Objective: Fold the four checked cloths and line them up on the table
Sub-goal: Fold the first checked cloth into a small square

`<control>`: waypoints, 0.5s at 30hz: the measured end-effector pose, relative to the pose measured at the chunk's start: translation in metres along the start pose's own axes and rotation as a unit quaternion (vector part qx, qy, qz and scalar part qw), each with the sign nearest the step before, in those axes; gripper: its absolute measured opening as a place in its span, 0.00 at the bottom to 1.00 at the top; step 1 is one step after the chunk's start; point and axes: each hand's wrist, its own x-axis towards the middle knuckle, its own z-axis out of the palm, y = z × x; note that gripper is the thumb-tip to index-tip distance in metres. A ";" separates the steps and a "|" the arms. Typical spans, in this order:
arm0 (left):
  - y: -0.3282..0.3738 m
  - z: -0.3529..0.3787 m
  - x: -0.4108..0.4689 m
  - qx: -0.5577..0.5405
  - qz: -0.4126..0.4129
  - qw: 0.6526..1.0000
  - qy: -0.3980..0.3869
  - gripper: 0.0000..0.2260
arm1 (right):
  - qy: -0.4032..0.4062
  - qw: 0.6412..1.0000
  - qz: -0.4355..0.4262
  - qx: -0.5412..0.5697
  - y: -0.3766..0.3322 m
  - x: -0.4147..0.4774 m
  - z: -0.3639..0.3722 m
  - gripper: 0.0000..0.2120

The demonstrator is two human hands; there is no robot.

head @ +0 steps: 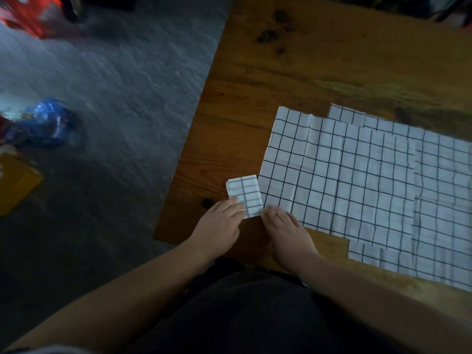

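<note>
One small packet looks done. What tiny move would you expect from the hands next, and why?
Probably the right hand slides onto the spread cloths to draw the nearest one closer. The folded cloth lies compact near the left edge of the table, under the fingertips of the left hand, while the rest lie flat and overlapping beside it.

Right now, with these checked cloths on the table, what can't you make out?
Head view only.
- Unfolded checked cloths: overlapping and cut off by the right edge, so their count is unclear.
- Folded checked cloth: near edge covered by the left hand and right hand.
- Blue bag and red object on the floor: blurred, unidentifiable.
- Dark marks on the wooden table: too dim.
</note>
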 end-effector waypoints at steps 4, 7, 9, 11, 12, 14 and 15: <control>-0.005 -0.005 0.036 0.064 0.096 0.990 -0.080 0.26 | -0.025 1.000 -0.013 -0.011 0.001 -0.003 0.000 0.38; -0.015 -0.005 0.053 0.117 0.139 0.974 -0.138 0.26 | -0.040 0.999 -0.017 -0.005 0.005 -0.002 -0.001 0.39; -0.022 -0.004 0.058 0.131 0.156 0.967 -0.153 0.27 | -0.036 0.999 -0.019 -0.006 0.008 -0.002 -0.003 0.40; -0.028 -0.003 0.060 0.133 0.166 0.964 -0.162 0.27 | -0.027 0.999 -0.017 -0.009 0.007 -0.002 -0.006 0.40; -0.030 -0.003 0.062 0.134 0.172 0.963 -0.162 0.26 | -0.025 0.999 -0.016 -0.012 0.006 -0.002 -0.007 0.40; -0.035 -0.005 0.066 0.133 0.182 0.962 -0.154 0.25 | -0.028 0.999 -0.014 -0.019 0.002 0.000 -0.009 0.39; -0.038 -0.007 0.069 0.136 0.186 0.961 -0.151 0.25 | -0.031 0.999 -0.012 -0.020 0.000 0.001 -0.010 0.39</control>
